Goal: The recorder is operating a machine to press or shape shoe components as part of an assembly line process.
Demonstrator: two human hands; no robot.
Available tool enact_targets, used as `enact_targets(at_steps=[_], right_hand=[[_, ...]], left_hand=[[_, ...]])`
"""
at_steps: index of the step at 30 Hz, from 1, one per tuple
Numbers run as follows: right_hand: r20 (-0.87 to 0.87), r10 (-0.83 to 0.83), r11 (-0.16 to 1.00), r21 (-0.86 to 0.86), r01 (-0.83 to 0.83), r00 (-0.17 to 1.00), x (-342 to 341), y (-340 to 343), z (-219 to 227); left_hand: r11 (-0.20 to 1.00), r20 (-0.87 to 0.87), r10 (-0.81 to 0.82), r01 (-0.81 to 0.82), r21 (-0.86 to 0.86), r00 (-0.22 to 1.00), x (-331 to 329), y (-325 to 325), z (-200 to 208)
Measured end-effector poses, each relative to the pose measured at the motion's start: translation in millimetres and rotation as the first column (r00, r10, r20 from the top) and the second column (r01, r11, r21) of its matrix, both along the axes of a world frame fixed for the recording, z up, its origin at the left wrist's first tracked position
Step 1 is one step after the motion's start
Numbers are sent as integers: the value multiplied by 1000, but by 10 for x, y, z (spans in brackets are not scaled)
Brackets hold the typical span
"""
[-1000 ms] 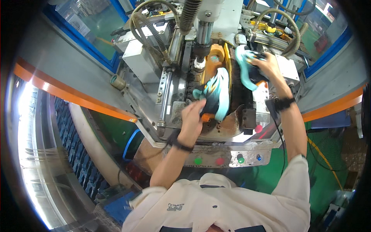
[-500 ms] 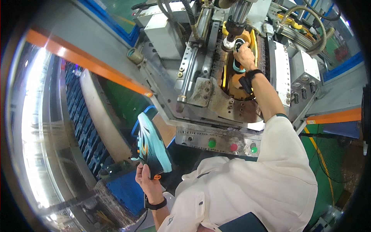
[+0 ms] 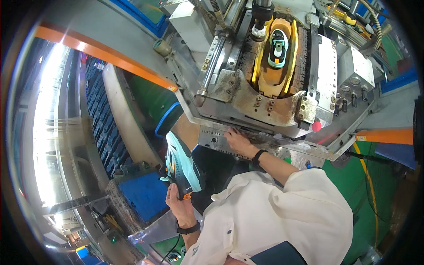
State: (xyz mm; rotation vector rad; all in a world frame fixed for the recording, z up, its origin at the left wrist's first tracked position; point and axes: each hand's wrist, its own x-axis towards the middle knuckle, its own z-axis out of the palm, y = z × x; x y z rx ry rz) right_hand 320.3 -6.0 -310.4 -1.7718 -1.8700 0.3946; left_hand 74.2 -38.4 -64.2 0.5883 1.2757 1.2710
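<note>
My left hand (image 3: 181, 210) grips a turquoise and black sneaker (image 3: 182, 161) with orange accents by its heel end, toe pointing up. Fingers stretched forward and holding nothing, my right hand (image 3: 240, 145) lies over the metal control panel (image 3: 210, 136) on the machine's front edge; the button area beneath it is hidden. A second sneaker (image 3: 277, 49), black and turquoise, sits upright in the brown cradle (image 3: 269, 81) of the shoe press, between two yellow side pads (image 3: 291, 57). The press's vertical rod (image 3: 262, 15) stands beside that sneaker's far end.
A red button (image 3: 316, 126) shows at the machine's front right corner, and a green button (image 3: 287, 160) beside my right forearm. Gauges (image 3: 354, 81) sit on a white box at right. An orange frame bar (image 3: 106, 59) and a conveyor with dark ridged belt (image 3: 101, 117) run along the left.
My right hand has left the sneaker in the press and come back to the control panel. The sneaker in the press is now uncovered. My left hand still holds the other one.
</note>
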Motion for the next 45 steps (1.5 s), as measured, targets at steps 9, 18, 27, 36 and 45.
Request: enact_targets(at_steps=[9,18,27,36,45], right_hand=[[-491,-21,948,267,174,871,301,177,1252],[-643,165,466,720,515,748,3074,1271,4161],[-647,-46,771,461,439,761,4324,2154,3914],[-256,219,901,424,-94,942,1399,2168,3354],[331,201,620,686,-381,922,1411,1101,3639]], left_hand=[[996,-38,87,-88,-21,995,-78,-120,-77],[999,26,17,-16,-29,1000,-92,-29,-169],[994,76,111,-111,-13,991,-213,-382,-236],[902,102,431,-424,-78,897,-577,-1076,-459],[519,-25,843,-826,-218,537,-1708,-2365,-1189]])
